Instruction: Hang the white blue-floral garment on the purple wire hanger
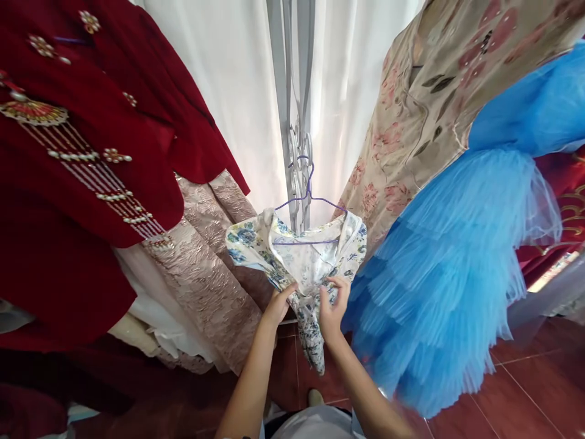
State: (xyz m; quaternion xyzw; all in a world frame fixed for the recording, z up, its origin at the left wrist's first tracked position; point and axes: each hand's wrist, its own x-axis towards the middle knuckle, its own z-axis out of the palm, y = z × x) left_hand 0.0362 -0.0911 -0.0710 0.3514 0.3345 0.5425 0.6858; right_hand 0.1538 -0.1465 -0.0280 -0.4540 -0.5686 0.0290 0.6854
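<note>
A white dress with a blue floral print (307,332) hangs in front of me on a thin purple hanger (315,198). Its wide neckline faces me, and the lower part narrows into a gathered bunch. At the left side of the neckline, my left hand (280,308) grips the cloth, thumb on top and the other fingers mostly behind it. My right hand (333,308) rests against the right side of the bodice, its bent fingers and thumb apart, with a gap showing between them.
Several white hangers (299,146) cluster on a metal stand (280,61) before a white curtain (228,67). On the left hangs a dark red jacket (150,110) above a pink textured skirt (196,262). A beige floral dress (388,140) and blue ruffled gown (439,262) stand right, over red floor tiles (525,378).
</note>
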